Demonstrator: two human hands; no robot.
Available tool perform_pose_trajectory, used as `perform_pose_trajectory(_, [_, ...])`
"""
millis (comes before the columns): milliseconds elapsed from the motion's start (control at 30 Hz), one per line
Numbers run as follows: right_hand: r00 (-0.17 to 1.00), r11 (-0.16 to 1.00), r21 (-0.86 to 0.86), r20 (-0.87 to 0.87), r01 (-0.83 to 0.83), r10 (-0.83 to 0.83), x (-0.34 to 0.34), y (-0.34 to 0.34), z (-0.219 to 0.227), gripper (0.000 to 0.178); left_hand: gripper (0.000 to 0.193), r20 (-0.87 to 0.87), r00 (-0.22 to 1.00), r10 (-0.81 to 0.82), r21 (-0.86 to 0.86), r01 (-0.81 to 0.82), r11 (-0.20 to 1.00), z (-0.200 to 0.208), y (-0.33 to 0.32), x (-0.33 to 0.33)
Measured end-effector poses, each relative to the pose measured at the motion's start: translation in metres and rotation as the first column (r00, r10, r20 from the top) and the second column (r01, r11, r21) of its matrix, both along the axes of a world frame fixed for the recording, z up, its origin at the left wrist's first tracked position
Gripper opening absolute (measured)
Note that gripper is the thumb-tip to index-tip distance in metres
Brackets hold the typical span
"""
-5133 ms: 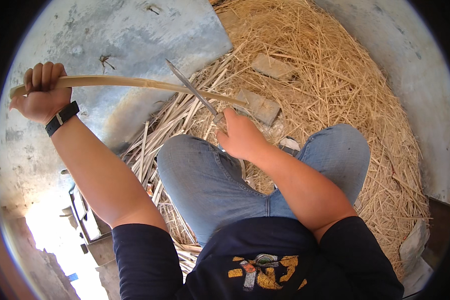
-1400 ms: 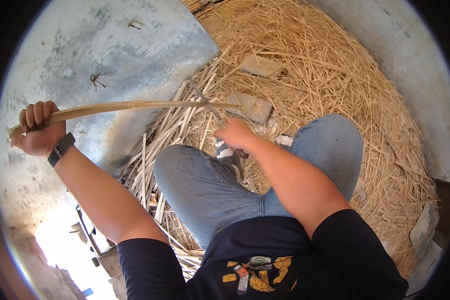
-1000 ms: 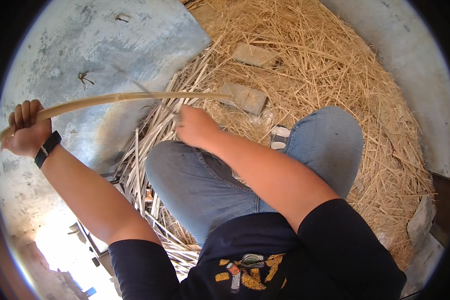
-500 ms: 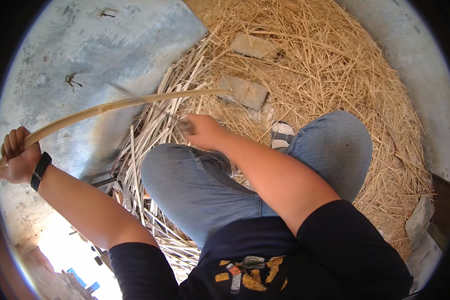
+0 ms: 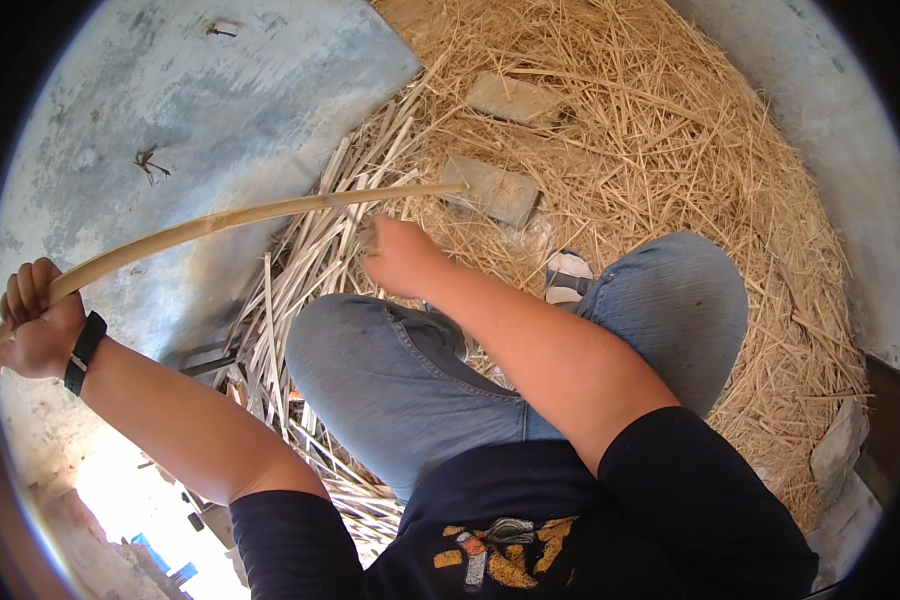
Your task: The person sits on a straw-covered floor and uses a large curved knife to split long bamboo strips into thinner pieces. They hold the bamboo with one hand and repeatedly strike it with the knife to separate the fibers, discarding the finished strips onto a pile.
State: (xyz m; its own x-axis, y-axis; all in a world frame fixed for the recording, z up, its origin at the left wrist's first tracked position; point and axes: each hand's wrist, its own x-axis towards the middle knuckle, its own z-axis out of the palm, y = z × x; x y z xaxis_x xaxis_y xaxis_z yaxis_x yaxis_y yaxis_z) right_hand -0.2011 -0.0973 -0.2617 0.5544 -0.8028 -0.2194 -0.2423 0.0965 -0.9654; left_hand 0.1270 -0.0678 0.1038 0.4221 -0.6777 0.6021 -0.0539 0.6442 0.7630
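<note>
A smooth, curved bamboo strip (image 5: 260, 212) is gripped at one end by the left hand (image 5: 45, 318), its tip at a rough block (image 5: 498, 198); a blurred handle (image 5: 368, 238) is clasped by the right hand (image 5: 400, 257).

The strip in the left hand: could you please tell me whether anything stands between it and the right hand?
Nothing clearly visible does: the right hand is just below the strip in the picture, with only background slats in the gap. The tool it grips is too blurred to trace.
</note>
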Motion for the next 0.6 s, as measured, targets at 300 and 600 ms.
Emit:
perform_pose_trajectory(300, [0.895,0.927,0.230,-0.407,0.295,-0.184,-0.034,0.017,-0.111,0.029,0.066,-0.017,0.938,0.346,-0.022,-0.346,0.938,0.000,-0.004,-0.078])
perform_pose_trajectory(600, [0.996,0.988,-0.145,-0.083,-0.053,0.041,-0.014,0.000,0.008,0.032,0.061,-0.083,0.816,0.572,-0.031,-0.576,0.817,-0.005,-0.018,-0.068])
